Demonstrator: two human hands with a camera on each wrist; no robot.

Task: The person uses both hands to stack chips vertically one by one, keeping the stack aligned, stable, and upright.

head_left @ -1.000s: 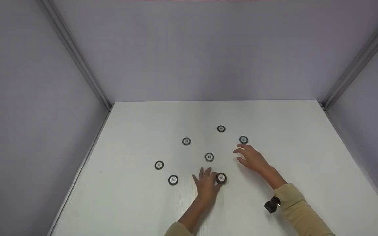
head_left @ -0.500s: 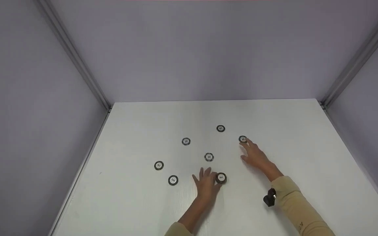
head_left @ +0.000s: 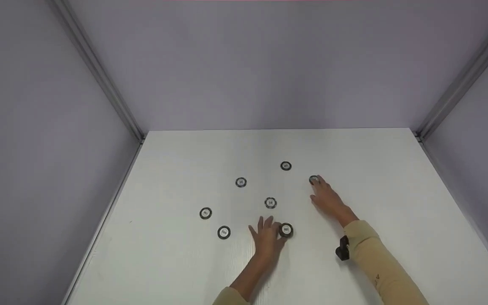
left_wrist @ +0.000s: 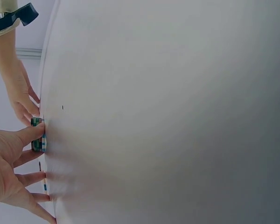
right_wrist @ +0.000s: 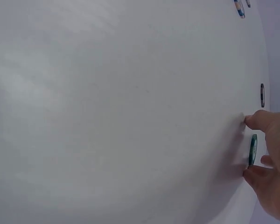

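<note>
Right hand (head_left: 326, 198) is stretched out over the white desk (head_left: 176, 262), fingertips on the far-right round black-rimmed chip with a pale centre (head_left: 314, 180); from the right wrist view, thumb and a finger bracket that chip (right_wrist: 253, 150) edge-on, pinching it as it lies on the desk. Left hand (head_left: 266, 238) lies flat and relaxed, fingers spread, thumb touching a short stack of black-rimmed chips (head_left: 286, 230), which shows blue-green stripes on its side in the left wrist view (left_wrist: 37, 140). 5 more single chips lie apart on the desk: 1 in the middle (head_left: 270, 203), 1 farther back (head_left: 286, 166), 1 back-left (head_left: 240, 182), and 2 at the left (head_left: 205, 213) (head_left: 223, 232).
</note>
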